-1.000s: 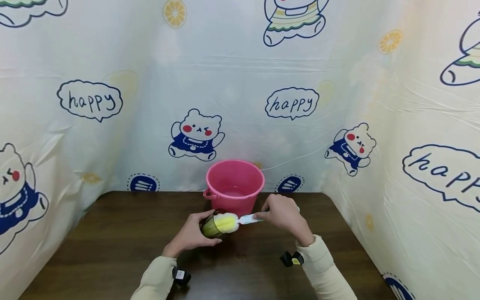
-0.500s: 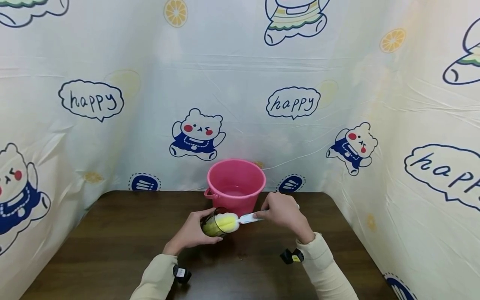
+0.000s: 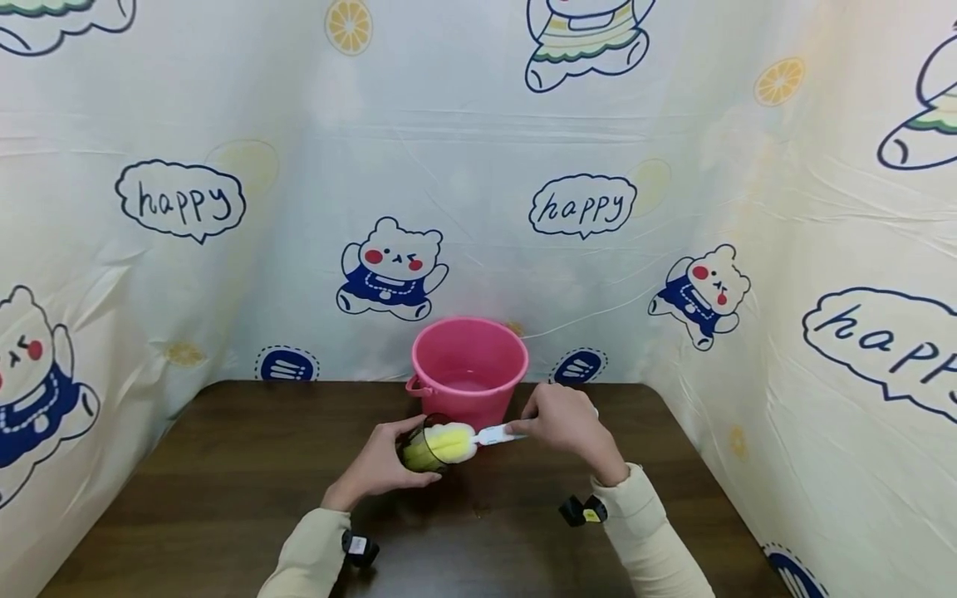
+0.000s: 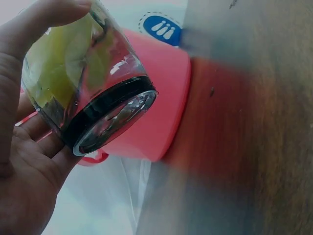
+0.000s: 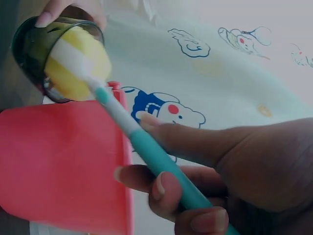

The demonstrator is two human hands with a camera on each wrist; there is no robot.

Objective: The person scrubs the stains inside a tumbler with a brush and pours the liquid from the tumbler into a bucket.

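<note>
My left hand (image 3: 385, 461) grips a dark see-through glass (image 3: 420, 455), tilted with its mouth toward the right. In the left wrist view the thick base of the glass (image 4: 115, 115) points down over the table. A sponge cup brush with a yellow and white head (image 3: 453, 443) sits partly inside the glass, its front end within the walls. My right hand (image 3: 566, 422) holds the brush by its handle; in the right wrist view the fingers curl round the teal grip (image 5: 156, 159). Both hands are above the table, in front of the pink bucket (image 3: 469, 404).
The bucket stands at the table's back edge, its handle lug on the left. The dark wooden table (image 3: 247, 465) carries a few small wet spots near the middle. A printed curtain (image 3: 478, 141) hangs behind and along both sides.
Both hands keep nearly the same place. The glass and the brush head in it have shifted only very slightly.
</note>
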